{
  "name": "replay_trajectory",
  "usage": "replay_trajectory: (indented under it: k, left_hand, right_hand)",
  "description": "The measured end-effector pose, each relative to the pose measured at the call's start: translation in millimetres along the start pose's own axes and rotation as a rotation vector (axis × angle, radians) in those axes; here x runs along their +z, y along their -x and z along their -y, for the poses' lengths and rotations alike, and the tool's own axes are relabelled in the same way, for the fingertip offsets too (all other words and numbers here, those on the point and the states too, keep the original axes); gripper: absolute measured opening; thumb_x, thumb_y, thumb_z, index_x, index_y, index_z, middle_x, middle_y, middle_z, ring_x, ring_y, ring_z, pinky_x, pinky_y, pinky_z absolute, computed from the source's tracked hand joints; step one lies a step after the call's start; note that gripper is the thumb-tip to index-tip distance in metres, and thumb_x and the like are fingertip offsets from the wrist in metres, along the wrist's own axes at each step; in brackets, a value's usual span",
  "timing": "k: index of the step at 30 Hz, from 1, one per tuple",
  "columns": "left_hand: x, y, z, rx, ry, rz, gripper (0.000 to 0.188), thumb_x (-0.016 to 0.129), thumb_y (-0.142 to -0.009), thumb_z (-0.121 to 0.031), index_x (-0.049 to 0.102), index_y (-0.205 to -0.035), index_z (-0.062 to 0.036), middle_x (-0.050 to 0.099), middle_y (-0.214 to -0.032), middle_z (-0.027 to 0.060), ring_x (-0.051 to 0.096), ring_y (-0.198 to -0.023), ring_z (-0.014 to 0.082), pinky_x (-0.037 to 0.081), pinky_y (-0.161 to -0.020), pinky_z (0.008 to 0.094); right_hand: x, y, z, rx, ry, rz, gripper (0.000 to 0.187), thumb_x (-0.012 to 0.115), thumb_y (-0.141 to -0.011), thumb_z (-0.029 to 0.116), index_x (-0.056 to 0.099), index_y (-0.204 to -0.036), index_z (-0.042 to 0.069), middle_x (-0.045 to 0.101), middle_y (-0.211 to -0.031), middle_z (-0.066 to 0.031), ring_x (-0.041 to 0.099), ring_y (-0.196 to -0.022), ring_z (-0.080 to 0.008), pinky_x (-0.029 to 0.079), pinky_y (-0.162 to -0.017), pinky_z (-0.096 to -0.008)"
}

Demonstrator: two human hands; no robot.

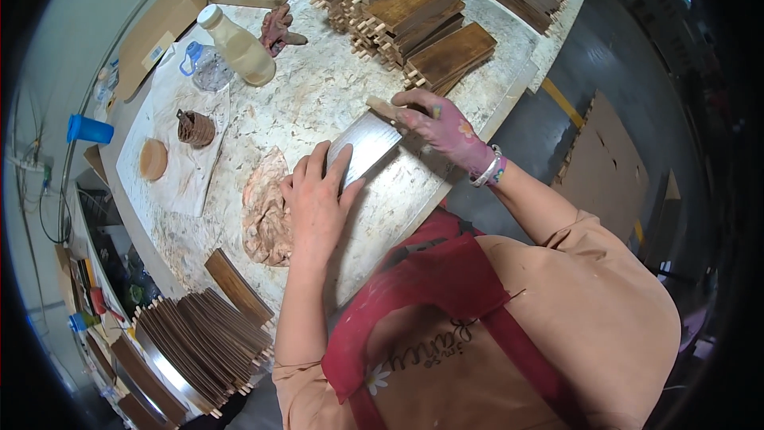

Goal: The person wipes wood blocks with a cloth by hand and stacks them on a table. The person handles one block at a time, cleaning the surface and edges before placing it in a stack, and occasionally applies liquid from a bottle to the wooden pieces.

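A flat wooden slat (364,142) with a shiny, light-reflecting face lies slanted in front of me on the table. My left hand (318,199), bare, grips its near end, fingers over one edge and the thumb at the other. At the far end, my right hand (446,129), in a pink patterned glove, pinches a small tan block (383,108) against the slat. I cannot tell whether the block is a sponge or wood. A crumpled, stained cloth (267,211) lies just left of my left hand.
Brown slats with pegged ends (410,4) are stacked at the far side. More slats stand in a row (203,342) at lower left. On the left are a cream-filled bottle (239,48), a clear jug (208,70), a round brown container (196,127) and a stained glove (278,30).
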State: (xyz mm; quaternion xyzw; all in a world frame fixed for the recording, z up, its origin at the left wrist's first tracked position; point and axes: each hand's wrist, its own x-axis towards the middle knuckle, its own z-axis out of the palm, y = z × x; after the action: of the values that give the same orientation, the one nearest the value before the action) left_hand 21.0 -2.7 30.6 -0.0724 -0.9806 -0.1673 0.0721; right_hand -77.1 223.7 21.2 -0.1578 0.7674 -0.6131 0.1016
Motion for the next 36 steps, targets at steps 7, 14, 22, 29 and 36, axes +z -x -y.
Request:
replay_trajectory:
  k: [7,14,22,29,36]
  left_hand:
    - [-4.4,-3.4,-2.3,-0.036,0.05,0.056,0.05,0.07,-0.085,-0.033,0.059,-0.131,-0.0181,0.051,-0.137,0.013,0.053,-0.12,0.0316,0.04,-0.101,0.0475]
    - [-33.8,-24.7,39.3,0.04,0.352,0.137,0.049,0.059,-0.094,-0.026,0.049,-0.138,-0.0057,0.051,-0.138,0.0197,0.051,-0.125,0.0377,0.041,-0.105,0.0424]
    - [-4.2,-31.2,84.2,-0.033,0.638,0.46,0.046,0.047,-0.101,-0.034,0.056,-0.133,-0.0022,0.059,-0.129,0.0209,0.055,-0.121,0.034,0.04,-0.105,0.0377]
    - [0.9,-30.2,89.4,-0.084,0.677,0.496,0.046,0.046,-0.101,-0.034,0.055,-0.133,-0.0021,0.058,-0.131,0.0205,0.054,-0.123,0.0336,0.039,-0.106,0.0376]
    - [-14.1,-30.6,73.3,0.015,0.439,0.337,0.043,0.054,-0.098,-0.029,0.056,-0.132,-0.0022,0.058,-0.13,0.0185,0.055,-0.119,0.0341,0.042,-0.103,0.0402]
  right_hand:
    - [-6.5,25.0,26.8,-0.135,0.477,0.066,0.04,0.065,-0.091,0.027,0.062,-0.12,0.001,0.062,-0.105,-0.0116,0.06,-0.093,-0.0231,0.047,-0.087,-0.0341]
    - [-17.1,76.7,24.2,-0.095,0.27,0.027,0.043,0.066,-0.09,0.025,0.06,-0.123,-0.002,0.061,-0.11,-0.0116,0.059,-0.098,-0.0245,0.046,-0.088,-0.0338]
    - [95.7,60.8,24.7,-0.751,0.735,0.158,0.042,0.075,-0.078,0.028,0.064,-0.119,0.03,0.06,-0.094,-0.0022,0.062,-0.089,-0.0175,0.04,-0.101,-0.048]
    - [66.7,53.0,4.7,-0.659,0.961,0.05,0.039,0.069,-0.079,0.029,0.063,-0.117,0.034,0.063,-0.089,0.0002,0.064,-0.086,-0.0179,0.041,-0.098,-0.0478]
    - [-42.7,48.6,-23.9,-0.287,0.909,-0.219,0.042,0.068,-0.083,0.017,0.061,-0.124,0.012,0.062,-0.099,-0.0113,0.061,-0.092,-0.0281,0.047,-0.089,-0.0392]
